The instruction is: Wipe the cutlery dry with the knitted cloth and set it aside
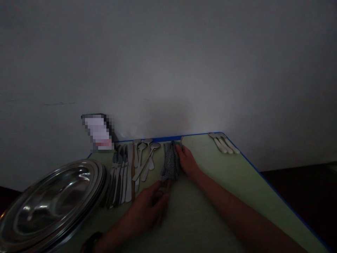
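Observation:
A folded dark checked cloth [170, 160] is held over the table near its back edge. My right hand [187, 162] grips the cloth's right side, fingers mostly behind it. My left hand [154, 203] is just below the cloth's lower end, its fingers curled and slightly blurred. Whatever those fingers may hold, and anything inside the cloth, is too dark or hidden to make out. Several spoons [142, 160] lie loosely crossed to the left of the cloth. Beside them, several knives [121, 179] are lined up side by side.
A stack of shiny round metal plates or trays [65, 172] fills the table's left side. Three forks [222, 143] lie at the back right corner. A phone-like device [98, 131] leans on the wall [168, 70]. The pale green table [210, 182] has a blue edge.

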The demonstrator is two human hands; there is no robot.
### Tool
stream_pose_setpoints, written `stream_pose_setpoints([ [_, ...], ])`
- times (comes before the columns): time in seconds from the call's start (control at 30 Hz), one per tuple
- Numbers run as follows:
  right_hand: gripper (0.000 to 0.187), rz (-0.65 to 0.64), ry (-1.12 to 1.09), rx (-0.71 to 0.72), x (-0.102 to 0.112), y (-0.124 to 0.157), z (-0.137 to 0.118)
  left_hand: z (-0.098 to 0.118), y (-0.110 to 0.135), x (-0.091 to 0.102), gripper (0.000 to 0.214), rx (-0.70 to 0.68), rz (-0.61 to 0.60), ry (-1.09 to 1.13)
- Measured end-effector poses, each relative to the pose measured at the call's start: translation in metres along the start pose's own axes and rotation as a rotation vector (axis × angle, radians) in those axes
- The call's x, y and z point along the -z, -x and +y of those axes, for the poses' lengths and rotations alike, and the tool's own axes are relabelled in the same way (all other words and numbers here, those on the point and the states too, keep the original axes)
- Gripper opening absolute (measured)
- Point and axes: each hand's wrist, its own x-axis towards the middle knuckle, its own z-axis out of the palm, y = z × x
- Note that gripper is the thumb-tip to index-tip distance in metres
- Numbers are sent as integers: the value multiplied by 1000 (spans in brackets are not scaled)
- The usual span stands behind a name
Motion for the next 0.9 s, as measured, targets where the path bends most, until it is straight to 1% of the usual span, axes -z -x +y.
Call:
stream_pose_setpoints([
  [0.07,29,-22,57,47,-2,3,-3,-4,-1,0,29,-27,42,-4],
  [0.13,27,-33,57,68,-3,5,-5,-8,-2,0,34,-53,58,4],
  [0.23,24,-51,-15,39,-3,3,-4,-8,-2,1,35,-55,56,15],
  [0.27,23,-64,-81,2,-2,1,-3,-7,-2,1,33,-55,55,18],
  [0.33,21,-61,-276,-127,-1,-2,-3,-2,-1,1,31,-44,41,32],
  [0.43,24,11,-546,-365,2,-6,-6,2,0,1,30,-32,11,69],
  [0.5,29,24,-615,-452,4,-5,-9,2,0,0,28,-33,24,116],
  [0.53,30,15,-620,-464,4,-5,-10,1,1,-1,27,-42,42,145],
  [0.6,31,-1,-586,-434,5,-3,-10,-2,1,-3,25,-67,79,195],
  [0.67,30,13,-473,-334,4,-3,-8,-5,1,-4,23,-105,97,198],
  [0.77,29,67,-239,-123,2,-2,-2,-6,3,-4,22,-167,60,117],
  [0.8,31,78,-189,-75,1,-2,0,-5,4,-3,24,-186,44,81],
  [0.9,38,77,-143,-30,0,-1,2,-4,4,-2,35,-202,15,1],
])
